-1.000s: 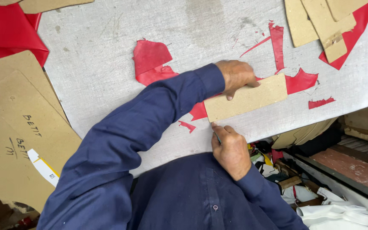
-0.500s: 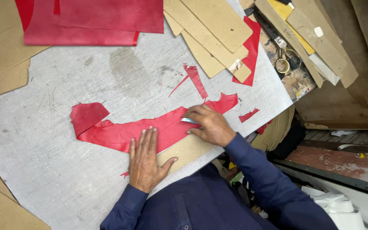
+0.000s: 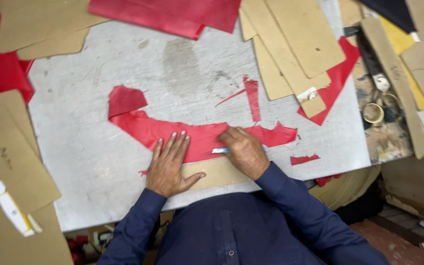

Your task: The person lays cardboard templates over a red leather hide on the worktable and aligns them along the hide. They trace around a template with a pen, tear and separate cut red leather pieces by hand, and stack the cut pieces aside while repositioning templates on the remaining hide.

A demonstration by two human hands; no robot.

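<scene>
Across the grey tabletop point(image 3: 89, 162) we are looking down at our own work, with cardboard patterns point(image 3: 295, 44) fanning over the far edge and more cardboard point(image 3: 11, 162) overlapping the left side. A red sheet point(image 3: 172, 12) is lying at the top, partly under the patterns. In the middle a long red strip point(image 3: 143, 125) is curving from left to right, just in front of us. Below it a cardboard template point(image 3: 219, 172) is lying along the near edge, touching the strip. Our left hand point(image 3: 169, 164) is pressing flat, fingers spread, on the template and the strip's lower edge. Our right hand point(image 3: 244, 152) is curling closed around a small pale blade point(image 3: 220, 150), whose tip is resting on the strip beside the template. Thin red offcuts point(image 3: 252, 98) are lying farther out, and a small scrap point(image 3: 304, 159) is sitting to the right.
</scene>
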